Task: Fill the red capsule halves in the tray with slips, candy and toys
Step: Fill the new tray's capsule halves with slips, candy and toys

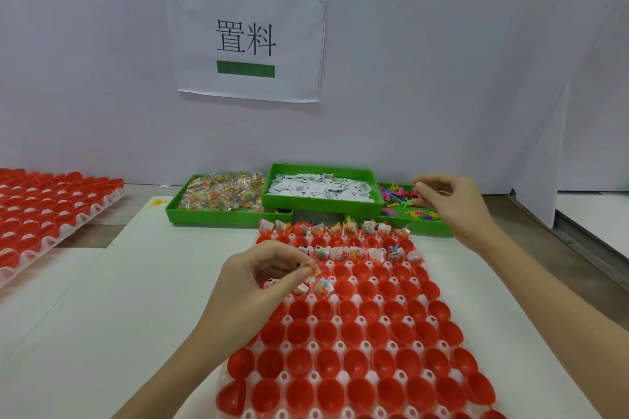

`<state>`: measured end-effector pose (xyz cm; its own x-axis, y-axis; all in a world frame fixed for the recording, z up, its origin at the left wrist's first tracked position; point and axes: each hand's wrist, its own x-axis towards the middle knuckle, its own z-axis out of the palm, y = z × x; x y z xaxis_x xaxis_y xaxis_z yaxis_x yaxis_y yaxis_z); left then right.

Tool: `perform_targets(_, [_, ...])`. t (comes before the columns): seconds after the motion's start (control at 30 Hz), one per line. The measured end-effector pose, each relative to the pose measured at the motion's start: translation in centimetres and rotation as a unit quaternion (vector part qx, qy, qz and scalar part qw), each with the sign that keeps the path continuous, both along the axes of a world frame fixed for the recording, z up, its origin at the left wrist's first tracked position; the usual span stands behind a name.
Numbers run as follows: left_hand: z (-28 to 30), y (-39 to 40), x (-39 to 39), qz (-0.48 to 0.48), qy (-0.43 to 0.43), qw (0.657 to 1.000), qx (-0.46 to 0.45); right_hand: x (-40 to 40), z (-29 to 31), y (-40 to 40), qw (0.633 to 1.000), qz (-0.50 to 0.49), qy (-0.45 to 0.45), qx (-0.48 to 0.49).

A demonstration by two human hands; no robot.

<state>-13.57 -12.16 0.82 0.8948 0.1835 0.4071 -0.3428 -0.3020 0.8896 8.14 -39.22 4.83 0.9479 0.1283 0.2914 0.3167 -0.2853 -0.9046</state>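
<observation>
Progress looks early: of the red capsule halves [343, 333] seated in the white tray [337, 349], only the two rows farthest beyond the left hand [269, 279] show slips, candy packets and small toys poking out, and the third row has just a couple of cups begun right beside that hand's fingertips. Every row nearer the person than the left hand appears empty, so I judge most of the filling is left. The left hand pinches a candy packet [311, 269] between thumb and fingers, just above the third row. The right hand [449, 204] reaches well beyond the tray, fingers curled over the toys [401, 202] in their green bin; whether it has anything pinched I cannot tell. To the left of that hand sit the slips [320, 188], then the candy bin [221, 196].
</observation>
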Motion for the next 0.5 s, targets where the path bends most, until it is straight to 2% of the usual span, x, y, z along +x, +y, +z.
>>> perform_targets(0.17, [0.2, -0.4, -0.3, -0.017, 0.006, 0.999, -0.027, -7.7, 0.8, 2.7, 0.988, 0.149, 0.035, 0.026])
perform_targets(0.23, [0.2, -0.6, -0.4, -0.020, 0.011, 0.999, -0.032, -10.6, 0.6, 3.9, 0.982, 0.188, 0.022, 0.004])
perform_targets(0.5, [0.5, -1.1, -0.7, -0.036, 0.007, 0.999, -0.035, -14.6, -1.0, 6.7, 0.985, 0.168, -0.033, -0.034])
